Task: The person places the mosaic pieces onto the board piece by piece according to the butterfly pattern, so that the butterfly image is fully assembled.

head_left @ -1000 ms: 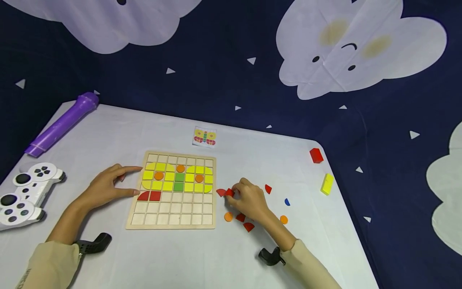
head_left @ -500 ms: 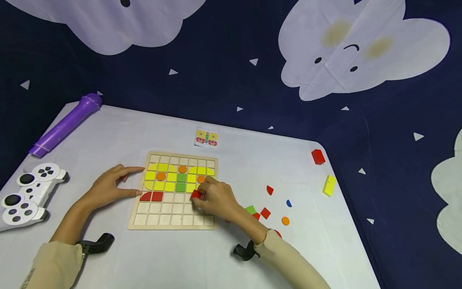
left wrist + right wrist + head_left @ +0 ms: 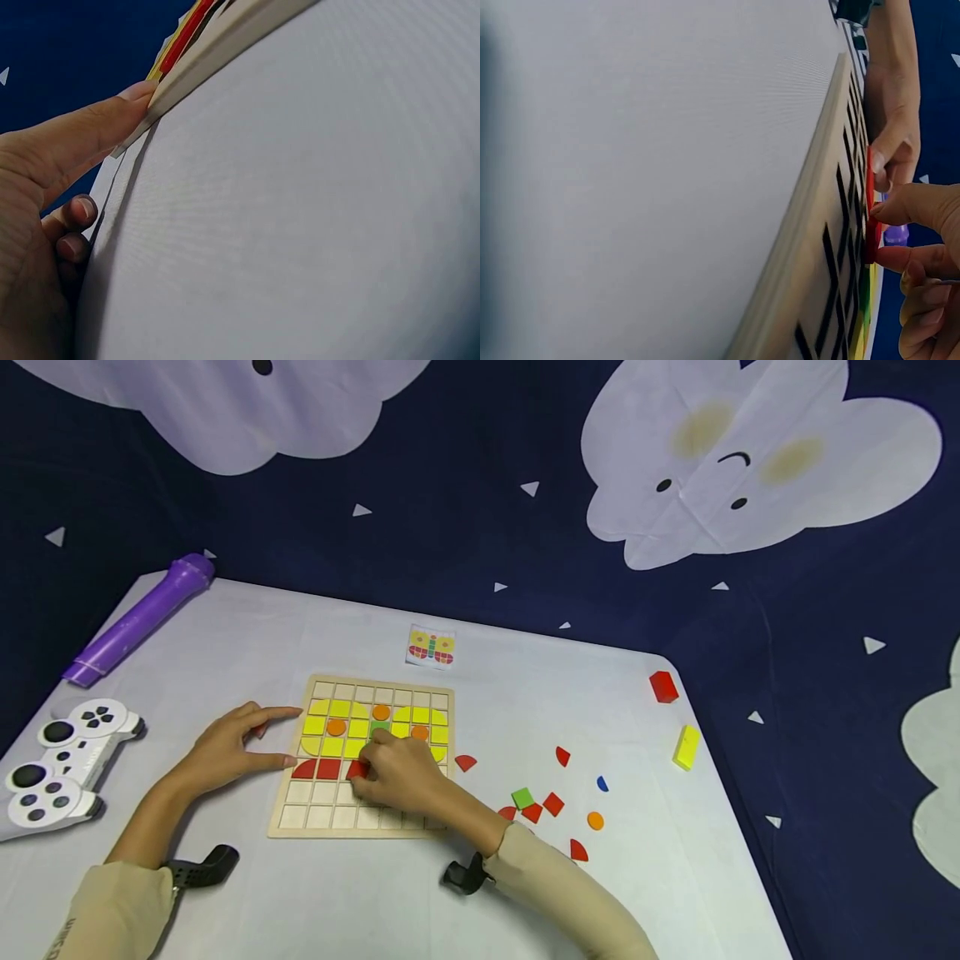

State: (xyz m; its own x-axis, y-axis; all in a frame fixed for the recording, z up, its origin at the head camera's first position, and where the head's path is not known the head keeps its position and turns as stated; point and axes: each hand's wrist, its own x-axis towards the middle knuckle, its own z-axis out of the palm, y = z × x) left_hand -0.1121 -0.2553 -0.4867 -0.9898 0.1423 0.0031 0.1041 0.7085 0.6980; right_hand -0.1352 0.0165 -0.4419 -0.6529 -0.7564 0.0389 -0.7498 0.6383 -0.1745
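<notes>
A wooden grid board [image 3: 315, 817] holds yellow, orange, green and red flat pieces in its cells. My left hand [image 3: 228, 743] touches the board's left edge with straight index finger and thumb [image 3: 97, 131], its other fingers curled under. Two red pieces [image 3: 327, 769] sit in the row by that thumb. Over the same row my right hand [image 3: 408, 775] pinches a red square piece [image 3: 872, 238] between thumb and index finger, right at the board's surface. This hand hides several cells of the board's middle and right.
Loose red, green, orange and blue pieces [image 3: 553, 804] lie right of the board. A butterfly pattern card [image 3: 431, 647] is behind it. A purple microphone [image 3: 142, 618] and white game controller [image 3: 71, 764] lie left; red [image 3: 663, 687] and yellow blocks [image 3: 686, 747] lie far right.
My right hand has moved left from the loose pieces onto the board, carrying the red square piece beside the red pieces in the row. The left hand stays at the board's edge.
</notes>
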